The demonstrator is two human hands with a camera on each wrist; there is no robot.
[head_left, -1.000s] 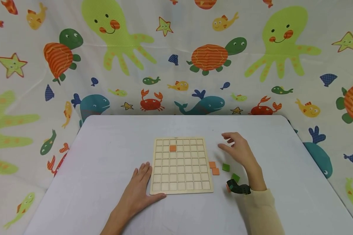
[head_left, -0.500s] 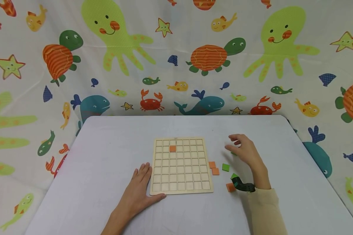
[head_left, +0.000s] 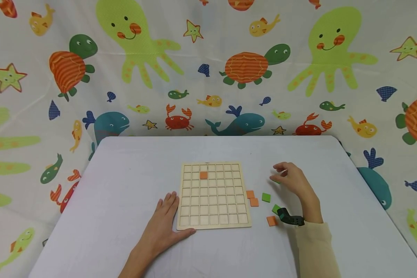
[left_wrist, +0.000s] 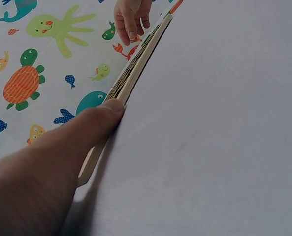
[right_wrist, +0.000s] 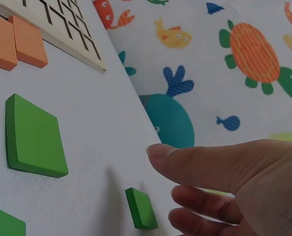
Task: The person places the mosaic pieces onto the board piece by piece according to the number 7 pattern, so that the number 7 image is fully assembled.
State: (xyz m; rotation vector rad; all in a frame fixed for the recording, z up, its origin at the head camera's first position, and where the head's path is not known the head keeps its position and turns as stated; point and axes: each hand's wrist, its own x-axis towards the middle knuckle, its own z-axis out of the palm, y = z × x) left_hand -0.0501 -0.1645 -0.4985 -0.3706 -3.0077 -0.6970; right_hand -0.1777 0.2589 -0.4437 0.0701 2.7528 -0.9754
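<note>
A wooden grid board (head_left: pixel 213 192) lies on the table, with one orange square tile (head_left: pixel 203 175) in a cell of its second row from the top. My left hand (head_left: pixel 161 227) rests at the board's lower left corner, fingers along the left side; in the left wrist view its thumb (left_wrist: pixel 104 115) touches the near edge. Right of the board, my right hand (head_left: pixel 293 179) hovers with loosely bent fingers and holds nothing. Below it is a green square tile (right_wrist: pixel 142 209), mostly hidden in the head view. Another green tile (head_left: pixel 266 197) lies closer to the board.
Two orange tiles, one upper (head_left: pixel 250 194) and one lower (head_left: pixel 254 202), lie against the board's right side. A further green tile (head_left: pixel 276 209) and orange tile (head_left: pixel 272 221) lie near the black wrist strap (head_left: pixel 290 217). A sea-animal curtain (head_left: pixel 208 69) hangs behind the white table (head_left: pixel 125 185).
My right hand has moved right and slightly toward me, away from the board, to above the farthest green tile. The left hand and board have stayed put.
</note>
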